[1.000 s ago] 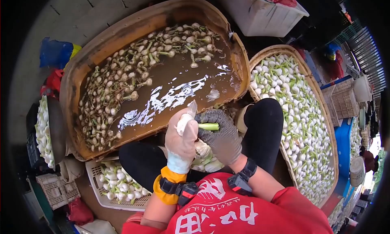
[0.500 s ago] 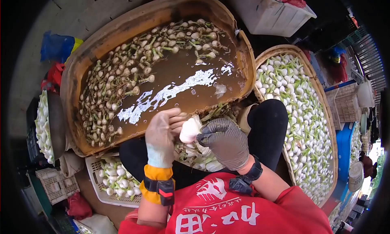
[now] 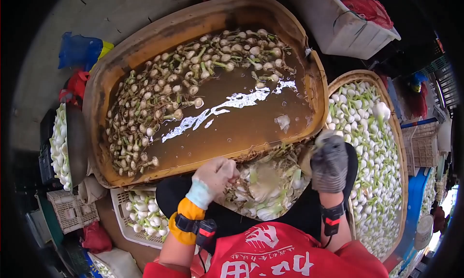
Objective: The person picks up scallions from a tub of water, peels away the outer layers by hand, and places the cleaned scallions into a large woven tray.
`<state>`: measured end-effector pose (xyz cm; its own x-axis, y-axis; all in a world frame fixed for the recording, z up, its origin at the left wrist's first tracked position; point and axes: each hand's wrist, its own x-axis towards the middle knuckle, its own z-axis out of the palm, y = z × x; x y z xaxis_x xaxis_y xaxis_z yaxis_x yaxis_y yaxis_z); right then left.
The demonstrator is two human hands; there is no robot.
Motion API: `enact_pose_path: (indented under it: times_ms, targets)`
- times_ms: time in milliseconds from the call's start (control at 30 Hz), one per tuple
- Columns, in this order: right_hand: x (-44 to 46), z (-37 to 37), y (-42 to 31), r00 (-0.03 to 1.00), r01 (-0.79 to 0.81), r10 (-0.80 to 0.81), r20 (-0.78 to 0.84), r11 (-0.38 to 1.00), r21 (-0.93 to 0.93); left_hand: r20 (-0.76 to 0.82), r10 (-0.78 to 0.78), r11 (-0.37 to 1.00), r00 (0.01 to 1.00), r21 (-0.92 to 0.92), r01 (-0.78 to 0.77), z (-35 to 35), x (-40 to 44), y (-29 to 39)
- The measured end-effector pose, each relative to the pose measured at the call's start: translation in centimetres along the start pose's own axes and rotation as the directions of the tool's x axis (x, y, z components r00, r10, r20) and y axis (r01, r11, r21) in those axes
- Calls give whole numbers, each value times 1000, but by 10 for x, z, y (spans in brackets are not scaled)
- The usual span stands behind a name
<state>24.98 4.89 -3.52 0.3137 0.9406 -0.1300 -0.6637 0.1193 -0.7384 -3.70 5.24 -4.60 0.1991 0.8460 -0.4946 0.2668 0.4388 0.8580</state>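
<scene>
Numerous garlic bulbs (image 3: pixel 164 92) line the left and far edges of the brown tub (image 3: pixel 97 121). The left hand (image 3: pixel 215 177), fingers curled together, is by its near edge. The right hand (image 3: pixel 329 163) is blurred, grip indeterminable, beside the tan basin (image 3: pixel 400 181); one white bulb (image 3: pixel 381 112) appears near that basin's far right corner.

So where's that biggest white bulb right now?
At the right of the head view, the large white bulb shows against the upper part of the bulb-filled tub, up and right of the right hand.
</scene>
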Motion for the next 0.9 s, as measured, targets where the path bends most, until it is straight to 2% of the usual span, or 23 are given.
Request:
enact_pose_path:
  times_ms: [33, 67, 100, 133, 167, 200, 233, 300, 400, 467, 500, 533, 567, 600, 633, 700, 767, 833, 900]
  targets:
    - [-5, 13, 8, 996, -57, 69, 59, 982, -182, 45, -39, 998, 998, 57, 36, -16, 16, 0]
    - [-7, 7, 14, 972, -113, 207, 109, 822, -558, -26, -36, 999, 999, -35, 35, -26, 33, -3]
    - [-9, 12, 21, 912, -255, 397, 103, 745, -617, -101, -40, 991, 994, -127, 27, -38, 52, -10]
    - [-9, 22, 26, 864, -64, 432, 260, 605, -794, -149, -141, 968, 979, -229, 104, -58, 78, -23]
    - [-8, 9, 50, 740, 60, 530, 415, 563, -824, -186, -245, 928, 951, -329, 175, -83, 105, -37]
    - [-3, -10, 77, 547, 373, 670, 502, 342, -862, -256, -333, 894, 908, -393, 217, -108, 126, -47]
    - [-1, 5, 71, 410, 502, 810, 419, 183, -845, -315, -420, 853, 851, -458, 251, -132, 147, -58]
    - [1, 1, 81, 422, 516, 851, 312, 58, -855, -398, -564, 794, 723, -502, 342, -180, 194, -90]
    - [17, 7, 73, 464, 379, 833, 302, 121, -917, -383, -639, 723, 667, -596, 350, -201, 228, -88]
    - [19, 4, 74, 500, 348, 807, 315, 146, -926, -315, -381, 878, 869, -419, 233, -239, 269, -173]
    - [20, 3, 73, 534, 337, 773, 344, 179, -925, -208, -347, 760, 915, -633, 144, -234, 281, -177]
    - [22, 11, 68, 570, 338, 736, 365, 194, -921, -196, -352, 757, 915, -635, 155, -230, 288, -180]
    - [22, 10, 72, 572, 332, 738, 358, 190, -924, -120, -376, 674, 919, -716, 182, -225, 293, -184]
    - [21, 8, 78, 620, 328, 666, 415, 261, -908, -46, -391, 582, 919, -786, 208, -214, 288, -175]
    - [20, 7, 84, 664, 330, 585, 466, 330, -884, -84, -449, 477, 889, -865, 159, -166, 261, -116]
    - [20, 15, 88, 689, 292, 577, 438, 332, -897, 12, -322, 440, 947, -883, 161, -120, 218, -65]
    - [20, 30, 81, 764, 421, 352, 540, 363, -832, 127, -147, 465, 981, -866, 181, -83, 164, -23]
    - [16, 47, 72, 813, 372, 309, 494, 378, -848, 155, -72, 492, 985, -854, 170, -49, 117, 7]
    - [11, 64, 59, 853, 329, 264, 450, 397, -857, 165, -94, 441, 982, -877, 190, -17, 75, 28]
